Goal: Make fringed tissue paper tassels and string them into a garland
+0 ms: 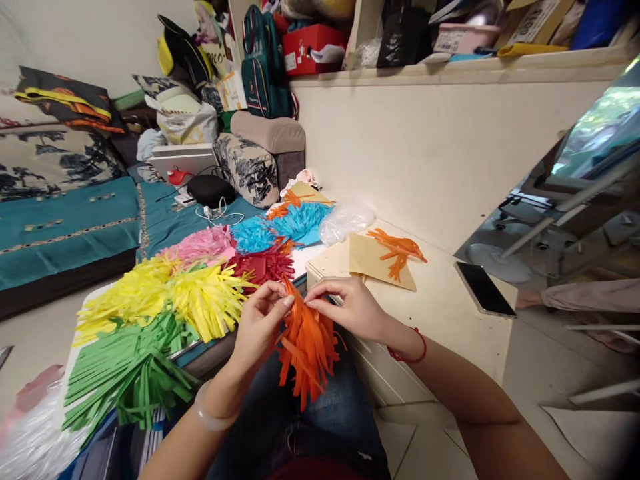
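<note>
An orange paper tassel (pixel 307 353) hangs over my lap, its cut strips pointing down. My left hand (pixel 263 317) pinches its top edge between thumb and fingers. On the other side, my right hand (pixel 347 307) grips the top of the same tassel, close to the left fingertips. Left of my hands lie yellow fringed paper (pixel 213 297), green fringed paper (pixel 130 367), dark red fringed paper (pixel 265 263), pink fringed paper (pixel 205 245) and blue fringed paper (pixel 300 221). Loose orange strips (pixel 397 250) rest partly on a tan paper sheet (pixel 375 263) to the right.
A phone (pixel 484 289) lies on the cream cabinet top (pixel 445 333). Clear plastic wrap (pixel 345 223) sits at its back left corner. A teal-covered sofa (pixel 70 220) holds cushions and bags. A mirror (pixel 560 220) stands at right, showing a chair and a leg.
</note>
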`<state>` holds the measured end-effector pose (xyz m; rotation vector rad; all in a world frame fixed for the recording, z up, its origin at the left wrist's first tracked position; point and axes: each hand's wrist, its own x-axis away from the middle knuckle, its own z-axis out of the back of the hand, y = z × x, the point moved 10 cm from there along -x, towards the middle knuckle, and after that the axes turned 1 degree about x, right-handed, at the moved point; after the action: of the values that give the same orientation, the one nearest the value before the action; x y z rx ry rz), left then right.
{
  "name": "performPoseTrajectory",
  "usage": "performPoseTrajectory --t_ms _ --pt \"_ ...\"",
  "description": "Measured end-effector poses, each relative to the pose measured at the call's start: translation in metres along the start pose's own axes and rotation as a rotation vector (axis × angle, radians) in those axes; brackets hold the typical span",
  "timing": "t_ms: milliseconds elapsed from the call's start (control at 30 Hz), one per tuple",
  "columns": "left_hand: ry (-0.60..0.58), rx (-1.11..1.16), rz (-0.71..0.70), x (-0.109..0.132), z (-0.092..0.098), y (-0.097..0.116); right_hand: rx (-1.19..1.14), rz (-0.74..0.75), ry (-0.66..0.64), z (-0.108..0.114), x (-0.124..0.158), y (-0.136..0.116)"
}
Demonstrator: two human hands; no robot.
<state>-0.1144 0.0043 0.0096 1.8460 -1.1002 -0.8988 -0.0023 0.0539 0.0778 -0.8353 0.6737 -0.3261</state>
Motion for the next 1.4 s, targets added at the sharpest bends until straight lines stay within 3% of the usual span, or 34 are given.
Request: performPoseTrajectory --t_ms 233,333,500,833,1000,1300,1400 --pt "-0.015 0.076 0.071 0.002 -0.003 -0.006 -0.004 -0.023 -0.033 0.003 0.001 -0.001" --pt "0.019 0.054 0.005 0.002 0.001 -0.002 0.092 0.08 -0.034 0.003 0.002 -0.014" --pt "0.098 -0.114 -0.171 0.009 0.006 0.012 0.173 0.235 0.07 0.007 0.006 -0.029" --pt "0.131 -0.383 -0.398 0.026 -0.008 0.04 0.165 0.286 0.087 0.007 0.009 -0.036" --pt "0.126 -0.408 -0.424 0.029 -0.01 0.043 0.071 0.239 0.075 0.011 0.008 -0.032" --pt "0.045 -0.508 -0.486 0.034 -0.015 0.053 -0.063 0.099 -0.068 0.006 0.003 -0.021" --pt "0.035 -0.526 -0.506 0.036 -0.017 0.055 -0.043 0.106 -0.038 0.007 0.005 -0.026"
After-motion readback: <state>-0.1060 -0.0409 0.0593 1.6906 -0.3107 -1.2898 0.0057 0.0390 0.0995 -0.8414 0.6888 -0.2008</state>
